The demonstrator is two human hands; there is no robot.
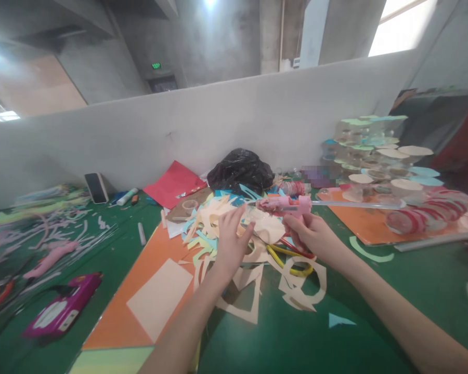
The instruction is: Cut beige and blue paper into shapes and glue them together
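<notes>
Head view: phone (96, 188) propped upright, far left, on green desk (425, 280); centre, left hand (231, 241) spread open on cut paper scraps (214, 228); right hand (310, 236) wrapped around pink hot glue gun (284, 205), long clear stick (354, 204) extending right.

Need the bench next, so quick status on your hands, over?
Right hand gripping pink hot glue gun. Left hand on cream paper scraps. Yellow scissor handles just below right hand.
</notes>
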